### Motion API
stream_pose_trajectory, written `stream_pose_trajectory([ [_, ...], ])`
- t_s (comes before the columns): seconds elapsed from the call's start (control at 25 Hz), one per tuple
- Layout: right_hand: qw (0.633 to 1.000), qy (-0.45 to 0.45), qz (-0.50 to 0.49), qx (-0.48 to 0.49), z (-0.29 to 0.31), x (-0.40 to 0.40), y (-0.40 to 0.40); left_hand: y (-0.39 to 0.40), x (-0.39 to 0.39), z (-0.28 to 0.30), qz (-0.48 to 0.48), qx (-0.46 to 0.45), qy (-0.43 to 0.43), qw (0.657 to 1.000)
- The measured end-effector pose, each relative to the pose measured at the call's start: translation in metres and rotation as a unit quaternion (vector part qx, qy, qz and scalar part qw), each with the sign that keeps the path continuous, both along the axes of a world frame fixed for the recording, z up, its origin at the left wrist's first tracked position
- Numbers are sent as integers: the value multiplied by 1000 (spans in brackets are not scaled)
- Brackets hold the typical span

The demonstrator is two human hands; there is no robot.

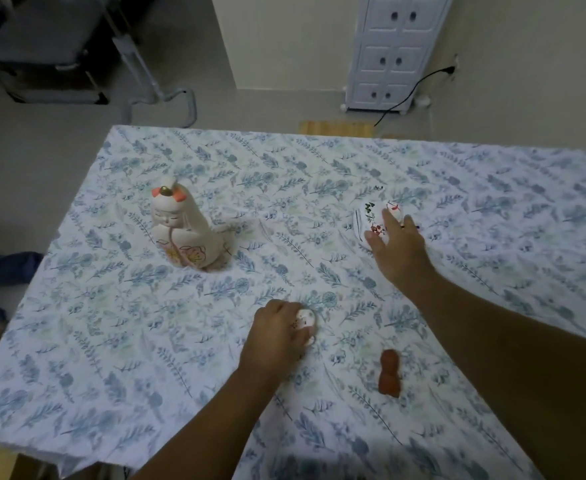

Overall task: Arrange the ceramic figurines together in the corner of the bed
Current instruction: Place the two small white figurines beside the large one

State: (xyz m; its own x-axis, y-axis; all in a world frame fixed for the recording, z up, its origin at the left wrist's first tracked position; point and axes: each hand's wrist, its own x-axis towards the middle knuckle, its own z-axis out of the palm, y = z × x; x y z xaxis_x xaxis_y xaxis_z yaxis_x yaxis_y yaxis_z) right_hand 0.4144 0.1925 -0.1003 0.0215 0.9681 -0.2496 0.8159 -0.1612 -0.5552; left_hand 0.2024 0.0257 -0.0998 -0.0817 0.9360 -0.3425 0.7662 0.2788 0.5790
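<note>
A tall cream doll figurine (184,233) with a pink flower pattern stands upright on the bed (111,341) toward its far left corner. My left hand (277,336) is closed over a small white figurine (306,320) near the middle of the bed. My right hand (397,244) rests with spread fingers on a white painted figurine (371,216) lying farther right; whether it grips it is unclear. A small brown figurine (389,374) lies on the sheet between my forearms, touched by neither hand.
The bed wears a white sheet with blue leaf print. Beyond its far edge are a white cabinet (391,53) with a black cable (412,90), a wooden board (336,128), and a metal-framed chair (77,57) on the floor.
</note>
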Motion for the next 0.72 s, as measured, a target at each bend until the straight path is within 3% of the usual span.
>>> stream_pose_trajectory([
  [0.12,994,105,0,22,-9,-9,-2,-2,6,3,30,-9,-39,999],
  [0.36,980,169,-53,90,-10,-25,-8,13,-5,12,133,-20,-78,988],
  [0.52,988,110,11,105,-6,-47,-23,38,-29,24,168,10,-94,981],
  [0.72,988,54,61,134,-12,-68,-51,73,-47,30,73,59,30,995],
])
